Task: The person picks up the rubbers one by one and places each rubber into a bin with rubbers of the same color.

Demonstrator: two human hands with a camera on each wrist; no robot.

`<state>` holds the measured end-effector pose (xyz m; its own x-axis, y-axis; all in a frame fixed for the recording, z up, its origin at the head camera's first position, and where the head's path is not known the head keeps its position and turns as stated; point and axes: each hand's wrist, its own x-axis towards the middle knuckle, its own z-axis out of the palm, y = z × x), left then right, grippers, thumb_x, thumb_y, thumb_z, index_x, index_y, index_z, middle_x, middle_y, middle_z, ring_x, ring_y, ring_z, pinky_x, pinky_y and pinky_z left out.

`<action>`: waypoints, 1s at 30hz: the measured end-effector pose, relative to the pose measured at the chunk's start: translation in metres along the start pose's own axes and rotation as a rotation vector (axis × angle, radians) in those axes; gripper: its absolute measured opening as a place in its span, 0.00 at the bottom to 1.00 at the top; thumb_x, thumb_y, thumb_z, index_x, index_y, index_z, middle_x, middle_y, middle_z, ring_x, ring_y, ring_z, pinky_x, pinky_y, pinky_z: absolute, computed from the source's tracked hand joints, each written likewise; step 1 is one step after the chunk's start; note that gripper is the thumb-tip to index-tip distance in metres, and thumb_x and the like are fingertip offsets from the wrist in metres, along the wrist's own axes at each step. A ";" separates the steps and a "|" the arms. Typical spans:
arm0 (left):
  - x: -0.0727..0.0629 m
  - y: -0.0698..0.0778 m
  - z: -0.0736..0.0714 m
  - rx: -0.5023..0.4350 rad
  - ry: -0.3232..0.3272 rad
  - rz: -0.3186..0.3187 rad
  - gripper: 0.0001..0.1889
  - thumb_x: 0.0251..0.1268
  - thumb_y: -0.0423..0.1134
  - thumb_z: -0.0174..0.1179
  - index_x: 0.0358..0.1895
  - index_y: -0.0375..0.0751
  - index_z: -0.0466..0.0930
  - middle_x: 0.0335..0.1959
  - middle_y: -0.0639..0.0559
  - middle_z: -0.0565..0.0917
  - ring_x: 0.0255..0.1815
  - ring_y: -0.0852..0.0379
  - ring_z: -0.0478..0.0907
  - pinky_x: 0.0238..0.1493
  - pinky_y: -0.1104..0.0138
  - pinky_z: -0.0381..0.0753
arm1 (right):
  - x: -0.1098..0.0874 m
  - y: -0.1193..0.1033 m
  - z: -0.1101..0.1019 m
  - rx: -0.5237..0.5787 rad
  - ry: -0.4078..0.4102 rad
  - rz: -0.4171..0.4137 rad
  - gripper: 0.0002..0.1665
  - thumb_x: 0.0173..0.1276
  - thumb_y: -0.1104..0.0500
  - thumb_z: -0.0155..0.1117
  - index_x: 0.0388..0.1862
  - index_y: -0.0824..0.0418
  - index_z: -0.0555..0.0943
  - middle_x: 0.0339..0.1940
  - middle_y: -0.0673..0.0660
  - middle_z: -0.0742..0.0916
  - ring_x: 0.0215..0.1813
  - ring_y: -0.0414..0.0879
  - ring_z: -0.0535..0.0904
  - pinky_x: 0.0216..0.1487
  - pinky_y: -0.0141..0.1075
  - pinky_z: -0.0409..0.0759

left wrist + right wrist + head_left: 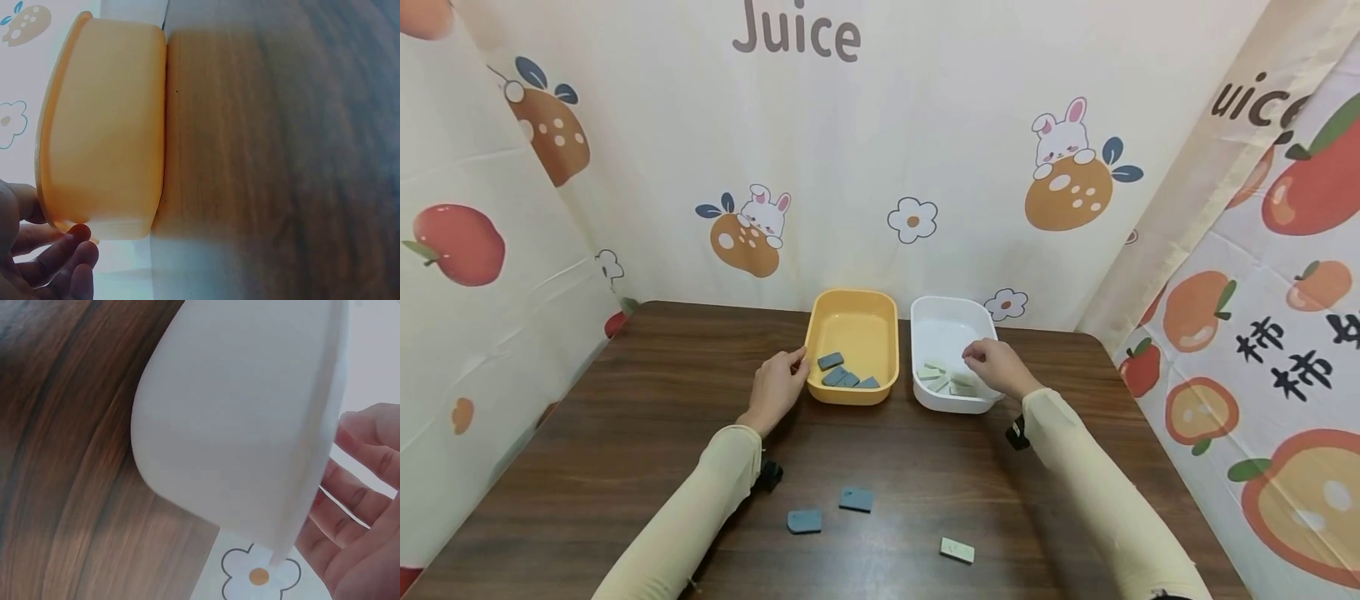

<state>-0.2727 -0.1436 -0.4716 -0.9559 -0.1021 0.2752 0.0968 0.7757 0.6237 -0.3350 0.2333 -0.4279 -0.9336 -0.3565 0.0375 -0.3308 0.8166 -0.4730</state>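
My left hand (772, 388) is at the left rim of a yellow plastic bin (890, 342). In the left wrist view its thumb (26, 201) runs behind the rim, hiding its tip; other fingertips overlap the bin's outer side. Several dark blue-grey tiles (831, 361) lie inside the bin. Over the right side of a white plastic bin (951, 317) my right hand (1000, 367) hovers with loosely bent fingers. No tile shows between them, though the right wrist view hides some fingertips behind the rim. Several pale green tiles (937, 383) lie beneath, in the white bin's near end.
Nearer on the brown wooden table (700, 383) lie two blue-grey tiles, one with a rounded corner (804, 522) and one rectangular (856, 499). A pale green tile (957, 550) lies to their right. A printed curtain (865, 150) hangs behind both bins.
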 end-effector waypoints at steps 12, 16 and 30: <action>0.000 0.000 -0.001 0.004 -0.007 -0.006 0.21 0.71 0.42 0.54 0.62 0.39 0.77 0.38 0.43 0.84 0.27 0.53 0.73 0.28 0.66 0.70 | -0.021 0.004 -0.009 0.030 0.144 -0.008 0.14 0.72 0.61 0.56 0.48 0.68 0.83 0.44 0.63 0.85 0.44 0.53 0.78 0.47 0.46 0.77; 0.000 0.000 0.000 0.002 0.000 -0.003 0.20 0.71 0.42 0.54 0.62 0.39 0.78 0.38 0.43 0.84 0.27 0.52 0.74 0.29 0.66 0.71 | -0.025 0.007 -0.012 0.031 0.177 0.003 0.14 0.72 0.61 0.55 0.47 0.67 0.83 0.42 0.62 0.85 0.41 0.52 0.76 0.43 0.42 0.76; 0.000 0.000 -0.001 -0.008 -0.017 -0.010 0.20 0.71 0.42 0.54 0.63 0.39 0.77 0.35 0.44 0.83 0.24 0.54 0.70 0.26 0.67 0.68 | -0.040 0.019 -0.013 0.042 0.267 0.108 0.17 0.73 0.59 0.53 0.51 0.69 0.81 0.43 0.65 0.83 0.42 0.54 0.76 0.43 0.44 0.78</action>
<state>-0.2724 -0.1443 -0.4707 -0.9615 -0.0993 0.2562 0.0890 0.7697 0.6322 -0.3059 0.2688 -0.4269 -0.9682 -0.1318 0.2129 -0.2267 0.8220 -0.5224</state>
